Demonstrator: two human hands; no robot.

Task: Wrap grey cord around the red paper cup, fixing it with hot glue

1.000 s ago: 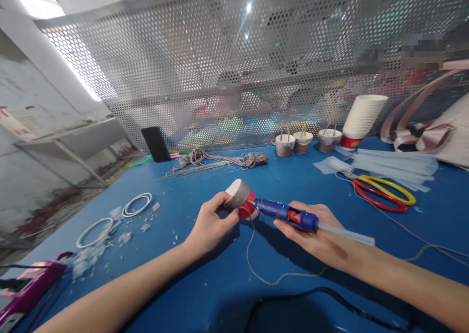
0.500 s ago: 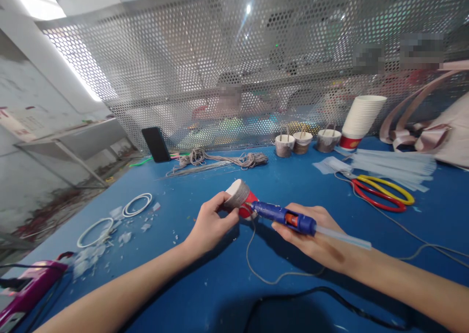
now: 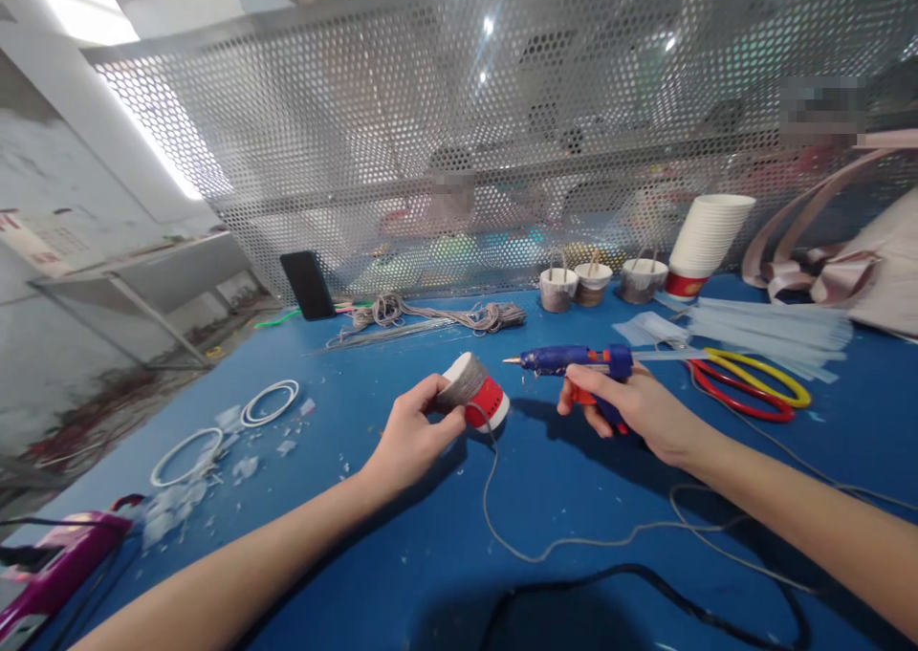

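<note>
My left hand (image 3: 416,431) is closed round a red and white paper cup (image 3: 491,404) lying tilted on its side. Grey cord (image 3: 468,381) is wound about the cup near its rim, and a loose length trails down over the table. My right hand (image 3: 631,407) grips a blue hot glue gun (image 3: 556,360) by its handle, with fingers near the orange trigger. The gun's nozzle points left toward the cup, a short gap away from it. A clear glue stick (image 3: 666,355) pokes out of the gun's back end.
Behind are a phone (image 3: 307,285), grey cord bundles (image 3: 494,316), cord-wrapped cups (image 3: 557,292) and stacked paper cups (image 3: 710,235). Scissors (image 3: 753,388) and glue sticks (image 3: 775,331) lie right. White rings (image 3: 269,403), scraps and a purple power strip (image 3: 64,570) are left. A black cable (image 3: 631,569) crosses the front.
My right hand has drawn the glue gun away from the cup, up and to the right, and turned it so its handle shows. My left hand and the cup have hardly moved.
</note>
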